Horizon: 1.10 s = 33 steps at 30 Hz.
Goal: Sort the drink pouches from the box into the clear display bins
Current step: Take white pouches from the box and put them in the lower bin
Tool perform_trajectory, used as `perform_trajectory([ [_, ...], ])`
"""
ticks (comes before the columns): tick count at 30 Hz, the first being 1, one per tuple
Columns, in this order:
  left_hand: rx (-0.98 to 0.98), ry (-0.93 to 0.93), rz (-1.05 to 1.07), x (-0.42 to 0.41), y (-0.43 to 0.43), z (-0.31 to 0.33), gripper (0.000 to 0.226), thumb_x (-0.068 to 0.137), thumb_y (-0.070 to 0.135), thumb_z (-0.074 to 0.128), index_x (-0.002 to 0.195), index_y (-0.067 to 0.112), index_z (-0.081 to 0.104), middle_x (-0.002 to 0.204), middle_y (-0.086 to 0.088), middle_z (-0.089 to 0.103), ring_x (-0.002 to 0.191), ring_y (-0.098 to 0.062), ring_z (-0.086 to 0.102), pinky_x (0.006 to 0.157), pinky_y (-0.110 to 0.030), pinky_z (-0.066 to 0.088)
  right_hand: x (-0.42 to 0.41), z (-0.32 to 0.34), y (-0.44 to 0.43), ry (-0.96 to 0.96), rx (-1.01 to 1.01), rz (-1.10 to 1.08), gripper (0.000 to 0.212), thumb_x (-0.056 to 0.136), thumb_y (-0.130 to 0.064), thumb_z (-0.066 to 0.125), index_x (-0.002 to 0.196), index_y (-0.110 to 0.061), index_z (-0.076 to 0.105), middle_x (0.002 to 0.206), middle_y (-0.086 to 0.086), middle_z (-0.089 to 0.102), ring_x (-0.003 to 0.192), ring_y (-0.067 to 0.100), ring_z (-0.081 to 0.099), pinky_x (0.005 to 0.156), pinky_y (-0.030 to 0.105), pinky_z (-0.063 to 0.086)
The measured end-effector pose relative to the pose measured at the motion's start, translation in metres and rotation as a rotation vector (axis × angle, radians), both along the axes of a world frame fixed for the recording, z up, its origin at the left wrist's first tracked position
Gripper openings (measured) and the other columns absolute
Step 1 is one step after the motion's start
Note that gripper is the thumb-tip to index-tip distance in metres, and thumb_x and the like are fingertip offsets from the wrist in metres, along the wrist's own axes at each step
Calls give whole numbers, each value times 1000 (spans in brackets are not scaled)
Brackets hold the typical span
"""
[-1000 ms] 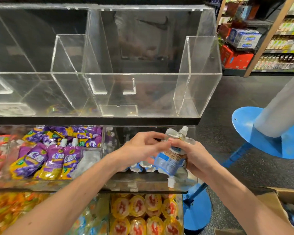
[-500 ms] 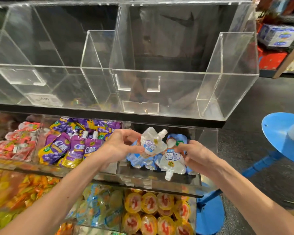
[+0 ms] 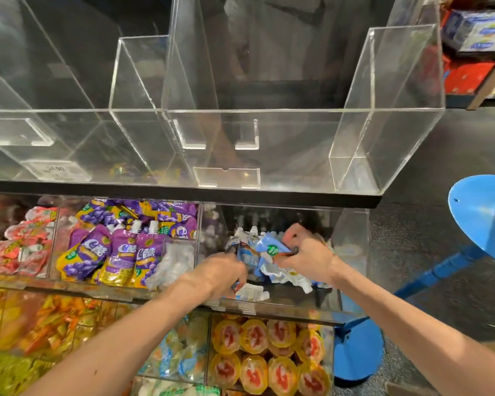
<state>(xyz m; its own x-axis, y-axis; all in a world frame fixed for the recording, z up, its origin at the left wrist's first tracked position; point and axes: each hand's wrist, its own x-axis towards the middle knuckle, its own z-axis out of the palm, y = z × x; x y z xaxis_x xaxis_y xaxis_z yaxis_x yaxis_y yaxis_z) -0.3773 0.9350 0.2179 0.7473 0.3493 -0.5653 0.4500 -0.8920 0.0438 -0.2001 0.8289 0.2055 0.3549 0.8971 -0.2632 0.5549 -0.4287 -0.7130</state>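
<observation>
From my remote seat the biggest things were the empty upper bins point(image 3: 383, 124) of clear plastic, above and beyond both hands, on a black-edged shelf point(image 3: 183, 192). A dark shop floor point(image 3: 412, 238) and a blue stand point(image 3: 480, 215) lay off to the right of the right hand. Both hands were reaching into the clear display bin point(image 3: 352, 247) one shelf down, with purple pouches point(image 3: 120, 252) in the compartment left of the left hand and jelly cups point(image 3: 269, 358) beneath the wrists. The blue-and-white pouches point(image 3: 286, 274) lay heaped between and under the hands. The left hand point(image 3: 220, 277) was curled down into the heap, but I could not tell whether it gripped anything. The right hand point(image 3: 309, 260) pinched one blue pouch point(image 3: 270, 247) by its top edge. I judged these pouches light, soft and slick, so they would sag and slide. The stiff spout point(image 3: 253, 230) or sealed top looked the safest hold.
</observation>
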Motion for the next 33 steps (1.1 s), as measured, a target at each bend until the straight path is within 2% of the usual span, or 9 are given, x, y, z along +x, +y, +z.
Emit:
perform_trajectory([
  [4, -99, 86, -2, 4, 3, -5, 22, 96, 18, 63, 117, 22, 70, 122, -3, 62, 114, -23, 56, 88, -26, 40, -10, -7, 1, -75, -57, 121, 24, 85, -24, 71, 93, -26, 49, 93, 1, 58, 78, 16, 50, 58, 24, 36],
  [7, -197, 201, 3, 5, 8, -12, 33, 94, 4, 52, 93, 35, 63, 93, -6, 58, 80, -26, 48, 74, -27, 38, -20, -16, 4, -186, -71, 231, 22, 89, -29, 68, 100, -30, 49, 109, 1, 53, 94, 20, 50, 73, 27, 36],
  [8, -208, 247, -9, 7, 9, -13, 21, 94, 3, 48, 84, 21, 51, 91, -5, 53, 78, -22, 41, 73, -29, 38, -25, -17, 5, -212, -76, 269, 21, 91, -29, 67, 105, -27, 52, 116, 3, 52, 100, 22, 51, 77, 29, 37],
  [11, -269, 304, 33, 9, 8, -10, 31, 102, 11, 43, 120, 14, 69, 114, -1, 62, 93, -20, 50, 86, -31, 43, -37, -22, 10, -303, -101, 390, 26, 94, -28, 64, 114, -13, 55, 124, 8, 51, 109, 30, 53, 82, 35, 41],
  [13, -302, 315, 52, 8, 9, -5, 31, 104, 17, 43, 121, 9, 68, 119, 1, 65, 95, -17, 53, 90, -30, 44, -46, -24, 16, -351, -131, 459, 28, 96, -28, 63, 115, -9, 55, 123, 11, 52, 110, 33, 54, 86, 38, 44],
  [18, 14, 31, 191, 4, 9, 12, 15, 93, 21, 65, 103, 10, 71, 97, -4, 71, 81, -20, 66, 71, -29, 52, -62, -32, 31, -297, -225, 468, 32, 91, -23, 70, 118, -10, 59, 127, 12, 49, 112, 34, 54, 94, 42, 48],
  [24, 47, 70, 167, 6, -6, 1, 34, 94, 7, 63, 128, 7, 58, 125, -14, 58, 111, -28, 61, 94, -34, 52, -55, -35, 31, -254, -301, 467, 35, 93, -20, 68, 127, -20, 60, 128, 7, 50, 119, 26, 50, 88, 30, 39],
  [29, 53, 144, 172, 11, -3, -11, 32, 94, 5, 63, 125, 2, 57, 116, -13, 63, 99, -24, 67, 89, -32, 55, -61, -33, 32, -369, -339, 442, 16, 93, -1, 54, 104, -5, 64, 115, 15, 55, 106, 30, 52, 82, 34, 40],
  [33, 47, 190, 202, 13, -2, -8, 37, 96, -1, 54, 133, 2, 51, 124, -13, 60, 108, -26, 64, 86, -29, 51, -64, -31, 38, -338, -283, 419, 22, 89, 7, 50, 80, -13, 52, 97, 9, 53, 95, 28, 57, 87, 40, 52],
])
